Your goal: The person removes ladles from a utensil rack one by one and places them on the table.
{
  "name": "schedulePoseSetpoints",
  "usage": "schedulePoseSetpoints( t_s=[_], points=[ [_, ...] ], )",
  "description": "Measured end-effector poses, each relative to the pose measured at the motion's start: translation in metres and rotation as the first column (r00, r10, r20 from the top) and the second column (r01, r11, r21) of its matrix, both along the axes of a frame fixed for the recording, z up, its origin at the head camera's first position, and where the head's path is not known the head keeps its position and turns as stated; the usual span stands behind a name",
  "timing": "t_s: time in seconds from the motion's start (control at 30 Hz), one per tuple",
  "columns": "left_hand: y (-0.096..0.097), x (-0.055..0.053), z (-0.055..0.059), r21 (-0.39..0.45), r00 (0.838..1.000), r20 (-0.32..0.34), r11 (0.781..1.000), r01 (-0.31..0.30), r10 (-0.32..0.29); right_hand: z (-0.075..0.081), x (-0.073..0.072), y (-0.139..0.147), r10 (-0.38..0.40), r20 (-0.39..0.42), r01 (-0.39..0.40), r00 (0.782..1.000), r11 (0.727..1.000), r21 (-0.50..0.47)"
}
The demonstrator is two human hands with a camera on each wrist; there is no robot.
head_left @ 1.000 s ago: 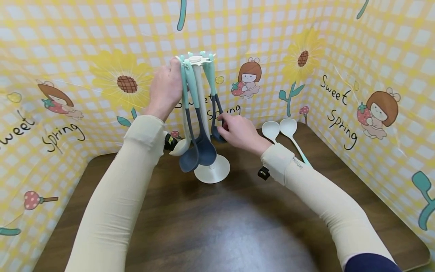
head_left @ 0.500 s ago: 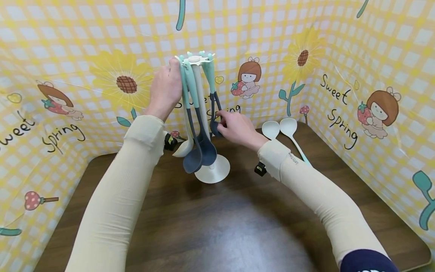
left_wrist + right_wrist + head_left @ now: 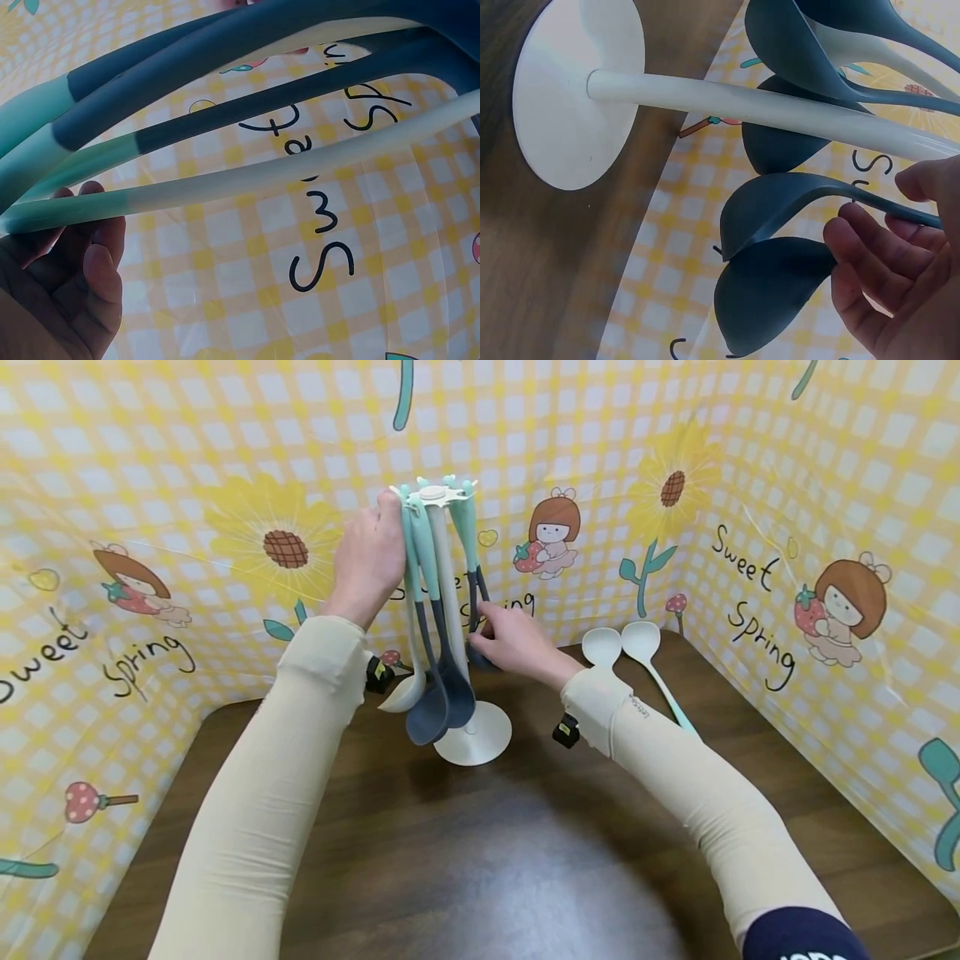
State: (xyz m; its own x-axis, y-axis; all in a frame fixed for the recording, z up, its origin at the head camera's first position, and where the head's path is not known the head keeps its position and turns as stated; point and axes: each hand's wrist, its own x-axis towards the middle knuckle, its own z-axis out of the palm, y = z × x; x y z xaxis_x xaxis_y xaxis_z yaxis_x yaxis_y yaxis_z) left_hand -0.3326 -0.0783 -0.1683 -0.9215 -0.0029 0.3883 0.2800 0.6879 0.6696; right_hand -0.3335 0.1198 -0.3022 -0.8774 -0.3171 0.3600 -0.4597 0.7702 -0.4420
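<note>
A white utensil stand [image 3: 487, 745] holds several mint-handled utensils hanging from its hooked top. My left hand [image 3: 369, 560] is up at the hooks on the left side. In the left wrist view its fingers curl round the mint handle end of a white ladle [image 3: 225, 185]. Lower down on the right side, my right hand [image 3: 517, 642] holds a dark blue ladle [image 3: 776, 202] by its shaft, which passes between thumb and fingers. A second dark blue utensil [image 3: 774, 296] hangs right beside those fingertips. Two more dark blue ladles [image 3: 426, 718] hang at the front left.
Two white round-headed utensils [image 3: 602, 647] lie on the brown table [image 3: 420, 852] at the back right, one with a mint handle [image 3: 681, 714] and the other partly behind my right forearm. A yellow checked cloth [image 3: 600, 435] walls the table at the back and sides.
My right hand has shifted slightly left, toward the stand's pole. The front left dark ladle has swung a little to the right. My left hand stays at the hooks.
</note>
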Motion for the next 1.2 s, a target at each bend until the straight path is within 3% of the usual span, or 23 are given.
schedulePoseSetpoints(
  t_s=[0.63,1.2],
  points=[
    [0.001,0.000,-0.001,0.008,1.000,0.000,1.000,0.004,-0.004,-0.001,0.020,0.010,0.031,-0.036,-0.035,0.999,0.994,-0.102],
    [-0.001,0.000,-0.001,0.004,1.000,0.004,1.000,0.009,-0.009,0.012,0.023,0.039,-0.030,-0.020,0.027,0.999,0.991,-0.131]
  ],
)
